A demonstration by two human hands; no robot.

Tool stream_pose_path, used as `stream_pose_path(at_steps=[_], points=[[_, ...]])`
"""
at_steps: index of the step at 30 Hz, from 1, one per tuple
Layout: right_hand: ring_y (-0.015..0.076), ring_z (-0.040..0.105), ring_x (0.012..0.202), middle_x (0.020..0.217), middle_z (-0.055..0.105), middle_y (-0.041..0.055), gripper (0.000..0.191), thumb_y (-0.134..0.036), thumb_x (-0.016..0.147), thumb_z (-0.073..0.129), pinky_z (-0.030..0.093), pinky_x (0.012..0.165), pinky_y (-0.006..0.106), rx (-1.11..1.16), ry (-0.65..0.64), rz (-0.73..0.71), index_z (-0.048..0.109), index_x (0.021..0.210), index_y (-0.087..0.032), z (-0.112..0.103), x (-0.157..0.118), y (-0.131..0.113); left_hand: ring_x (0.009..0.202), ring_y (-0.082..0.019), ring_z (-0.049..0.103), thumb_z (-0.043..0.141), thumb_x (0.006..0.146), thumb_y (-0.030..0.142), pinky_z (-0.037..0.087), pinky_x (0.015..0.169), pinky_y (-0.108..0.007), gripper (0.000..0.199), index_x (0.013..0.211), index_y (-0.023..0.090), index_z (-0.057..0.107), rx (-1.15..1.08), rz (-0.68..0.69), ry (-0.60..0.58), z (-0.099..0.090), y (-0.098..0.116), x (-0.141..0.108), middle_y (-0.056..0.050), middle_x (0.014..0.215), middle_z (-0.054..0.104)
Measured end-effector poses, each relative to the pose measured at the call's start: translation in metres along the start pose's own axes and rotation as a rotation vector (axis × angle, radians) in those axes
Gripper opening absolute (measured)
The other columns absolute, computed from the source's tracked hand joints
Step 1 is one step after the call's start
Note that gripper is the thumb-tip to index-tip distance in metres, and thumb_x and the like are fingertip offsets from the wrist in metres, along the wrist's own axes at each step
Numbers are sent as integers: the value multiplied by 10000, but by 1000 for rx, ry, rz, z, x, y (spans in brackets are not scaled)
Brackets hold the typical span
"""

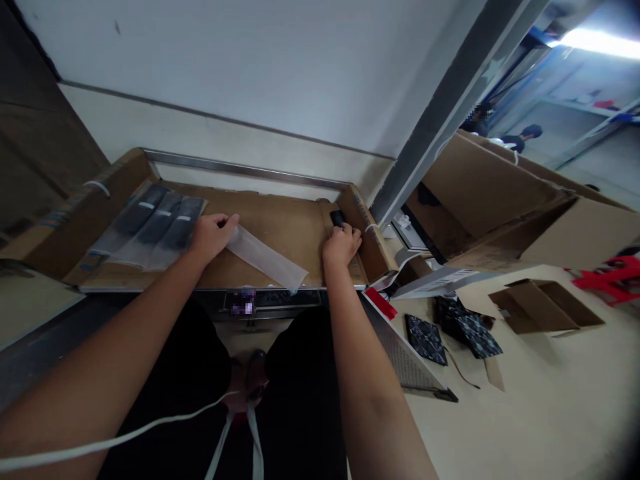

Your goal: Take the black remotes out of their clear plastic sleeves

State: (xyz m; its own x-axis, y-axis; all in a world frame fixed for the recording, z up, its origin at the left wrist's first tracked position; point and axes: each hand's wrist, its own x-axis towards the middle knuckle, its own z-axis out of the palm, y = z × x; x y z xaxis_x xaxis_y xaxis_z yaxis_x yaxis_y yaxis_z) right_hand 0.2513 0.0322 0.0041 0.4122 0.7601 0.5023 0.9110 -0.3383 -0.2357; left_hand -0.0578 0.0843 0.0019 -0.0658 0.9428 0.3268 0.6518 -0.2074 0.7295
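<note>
My left hand (213, 237) is closed on one end of a long, translucent plastic bag (267, 259), which lies slantwise toward the front edge of the cardboard-lined tray (270, 217). It looks flat, with nothing visible inside. At the tray's right end, my right hand (343, 243) has its fingers closed around a small black object (337, 217); its lower part is hidden by the fingers, and its kind cannot be made out. Left of my left hand, several clear bags with dark contents (163, 223) and white labels lie side by side.
Cardboard walls (364, 227) edge the tray, with a white panel (225, 67) behind. A grey post (445, 113) and a large open carton (500, 193) stand at right. On the floor are another carton (545, 303) and dark patterned bags (425, 339). A white cord (165, 421) crosses low in front.
</note>
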Motion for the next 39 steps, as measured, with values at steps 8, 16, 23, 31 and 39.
stream_pose_path(at_steps=[8, 16, 23, 31, 39], points=[[361, 434, 1127, 1258, 592, 210, 418, -101, 946, 346, 331, 906, 515, -89, -1, -41, 757, 1017, -135, 6, 2, -4, 617, -168, 519, 531, 829, 522, 320, 577, -297, 391, 669, 192, 668, 33, -13, -24, -1, 1, 1, -16, 615, 577], [325, 474, 1125, 1230, 608, 203, 318, -126, 961, 401, 350, 936, 459, 77, 21, -168, 694, 1083, -136, 0, -2, -5, 627, -169, 520, 510, 835, 545, 313, 569, -297, 417, 676, 195, 668, 61, -39, -29, 0, 2, 2, -15, 620, 578], [200, 633, 875, 931, 717, 86, 328, -340, 1043, 386, 381, 759, 264, 394, -242, -358, 665, 1026, -167, -2, -9, -15, 633, -176, 531, 507, 861, 586, 310, 572, -301, 452, 718, 196, 686, 67, -20, -35, 4, -4, 4, -20, 641, 595], [188, 621, 748, 817, 718, 85, 370, -376, 1015, 438, 333, 675, 280, 337, -199, -325, 674, 815, -173, 4, -8, -17, 746, -133, 514, 577, 915, 492, 353, 702, -263, 444, 938, 67, 704, 232, 219, -195, -5, 25, 51, -46, 826, 656], [181, 609, 713, 780, 704, 82, 417, -420, 1016, 434, 327, 665, 285, 324, -180, -315, 672, 786, -166, 5, -8, -18, 1309, -337, 464, 599, 925, 420, 319, 1107, -421, 554, 1305, 19, 561, 331, 196, -173, -21, 66, 25, -234, 1388, 522]])
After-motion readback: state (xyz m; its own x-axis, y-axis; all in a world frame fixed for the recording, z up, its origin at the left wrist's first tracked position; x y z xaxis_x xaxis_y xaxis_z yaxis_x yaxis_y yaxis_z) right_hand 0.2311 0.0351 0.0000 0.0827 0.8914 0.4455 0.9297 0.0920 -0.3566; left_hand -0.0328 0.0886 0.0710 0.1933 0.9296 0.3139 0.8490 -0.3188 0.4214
